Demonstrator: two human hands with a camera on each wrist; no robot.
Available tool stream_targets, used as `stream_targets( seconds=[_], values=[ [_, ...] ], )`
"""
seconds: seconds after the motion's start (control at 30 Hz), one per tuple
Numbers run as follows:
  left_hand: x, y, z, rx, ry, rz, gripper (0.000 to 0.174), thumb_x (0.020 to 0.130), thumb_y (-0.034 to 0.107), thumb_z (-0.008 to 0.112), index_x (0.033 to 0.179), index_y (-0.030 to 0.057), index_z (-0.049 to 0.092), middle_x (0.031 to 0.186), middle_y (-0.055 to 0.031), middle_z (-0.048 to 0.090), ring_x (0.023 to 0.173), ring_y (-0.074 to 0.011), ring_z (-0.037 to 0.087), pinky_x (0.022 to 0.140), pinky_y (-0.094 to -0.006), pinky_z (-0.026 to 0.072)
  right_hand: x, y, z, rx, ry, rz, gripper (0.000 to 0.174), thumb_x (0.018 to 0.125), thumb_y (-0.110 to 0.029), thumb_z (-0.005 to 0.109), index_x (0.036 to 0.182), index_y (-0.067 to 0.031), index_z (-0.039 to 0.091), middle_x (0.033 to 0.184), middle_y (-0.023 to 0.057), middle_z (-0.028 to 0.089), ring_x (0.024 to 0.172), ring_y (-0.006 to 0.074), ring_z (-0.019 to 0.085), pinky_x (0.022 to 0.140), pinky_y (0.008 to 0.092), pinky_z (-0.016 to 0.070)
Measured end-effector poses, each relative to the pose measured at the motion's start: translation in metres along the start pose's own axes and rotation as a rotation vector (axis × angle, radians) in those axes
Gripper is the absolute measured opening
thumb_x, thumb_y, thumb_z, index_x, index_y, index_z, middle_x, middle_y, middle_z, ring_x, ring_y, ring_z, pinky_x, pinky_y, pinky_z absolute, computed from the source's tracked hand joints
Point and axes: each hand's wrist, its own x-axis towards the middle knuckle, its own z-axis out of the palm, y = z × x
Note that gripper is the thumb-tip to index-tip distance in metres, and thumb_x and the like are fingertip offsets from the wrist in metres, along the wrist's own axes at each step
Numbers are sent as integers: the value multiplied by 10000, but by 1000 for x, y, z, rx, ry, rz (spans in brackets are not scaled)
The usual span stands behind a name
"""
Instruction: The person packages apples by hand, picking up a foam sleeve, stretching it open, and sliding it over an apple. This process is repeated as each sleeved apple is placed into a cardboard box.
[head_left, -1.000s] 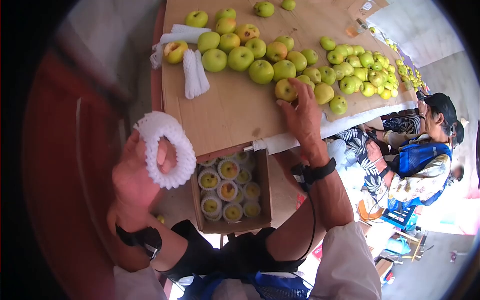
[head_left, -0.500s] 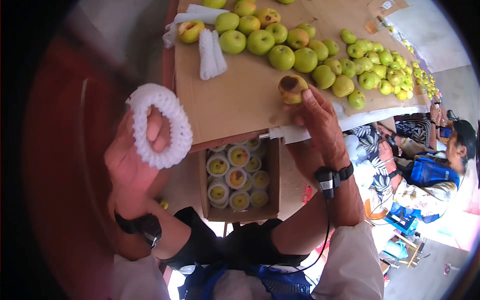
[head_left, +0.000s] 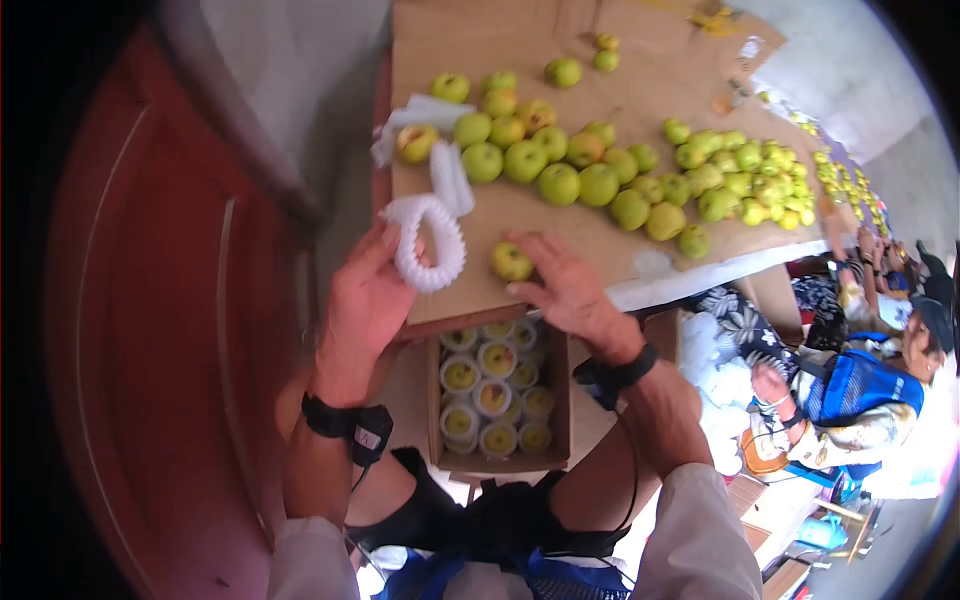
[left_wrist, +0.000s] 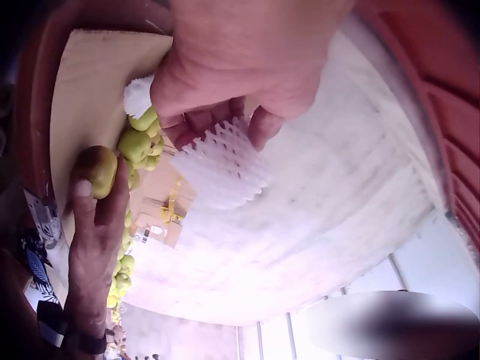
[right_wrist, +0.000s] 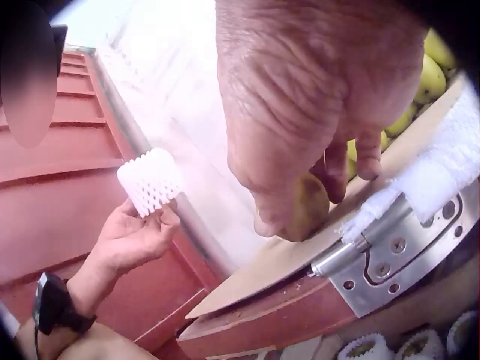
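My left hand (head_left: pixel 372 300) holds a white foam net sleeve (head_left: pixel 458 262), its ring opened out, over the table's left edge. In the left wrist view the sleeve (left_wrist: pixel 225 166) is pinched between thumb and fingers. My right hand (head_left: pixel 572 292) grips a yellow-green apple (head_left: pixel 511 262) just above the cardboard, right of the sleeve and apart from it. The right wrist view shows that apple (right_wrist: pixel 309 206) partly hidden by the palm. A brownish patch shows on the apple (left_wrist: pixel 97 171) in the left wrist view.
Loose green apples (head_left: pixel 598 185) lie across the cardboard (head_left: pixel 600 95). Folded foam sleeves (head_left: pixel 452 178) rest near a damaged apple (head_left: pixel 417 143). Below the table edge stands a box (head_left: pixel 436 420) of sleeved apples. Another person (head_left: pixel 860 385) sits at the right.
The right hand has brought the apple leftward, away from the other apples. The left hand, still holding the sleeve, has moved right towards it. The head view has shifted.
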Motion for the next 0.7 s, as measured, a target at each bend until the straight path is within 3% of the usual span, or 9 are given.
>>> stream_targets(
  seconds=[0.07, 0.1, 0.3, 0.4, 0.5, 0.57, 0.7],
  values=[
    [1, -3, -1, -47, 69, -34, 267, 1018, 111, 612, 1271, 26, 610, 1029, -59, 653, 969, -195, 616, 931, -364, 491, 0, -9, -4, 24, -14, 79, 650, 869, -217, 761, 1457, -91, 511, 1301, 179, 588, 1223, 392, 560, 1009, 454, 493],
    [4, -6, 3, -53, 25, -41, 267, 1018, 111, 612, 1271, 26, 610, 1029, -59, 653, 969, -195, 616, 931, -364, 491, -1, -10, -5, -10, 15, 87, 650, 869, -217, 761, 1457, -91, 511, 1301, 179, 588, 1223, 392, 560, 1009, 454, 493],
    [6, -9, 43, 17, 228, -92, 317, 1029, 140, 611, 1327, 35, 600, 1081, -37, 669, 1037, -167, 632, 1036, -383, 487, 3, -15, -3, -45, -9, 101, 756, 836, -258, 795, 1498, -99, 466, 1325, 174, 583, 1239, 386, 557, 1023, 460, 489],
    [11, -11, 26, 2, 103, -102, 370, 1028, 141, 612, 1378, 26, 573, 1171, -50, 667, 1121, -187, 628, 1080, -410, 471, 4, -14, -3, -66, -41, 123, 845, 800, -273, 827, 1517, -78, 424, 1356, 180, 575, 1258, 384, 547, 1046, 459, 480],
    [12, -13, 20, 0, 86, -96, 399, 1027, 150, 617, 1399, 17, 558, 1214, -56, 658, 1157, -196, 619, 1098, -420, 463, 3, -7, 4, -76, -30, 116, 923, 772, -267, 850, 1535, -49, 378, 1393, 205, 554, 1276, 404, 532, 1060, 463, 472],
    [11, -13, 28, 0, 103, -89, 385, 1028, 151, 616, 1385, 16, 564, 1195, -56, 659, 1138, -199, 622, 1086, -415, 468, 0, 2, 8, -23, 1, 68, 1023, 748, -244, 876, 1571, -47, 301, 1389, 263, 526, 1281, 452, 514, 1090, 482, 448],
    [10, -9, 44, -3, 190, -89, 348, 1029, 146, 613, 1350, 15, 584, 1147, -55, 662, 1111, -198, 619, 1058, -406, 477, -9, -4, -5, 54, -2, 99, 1065, 743, -213, 880, 1593, -47, 260, 1430, 273, 484, 1306, 442, 508, 1090, 479, 452]
  ],
)
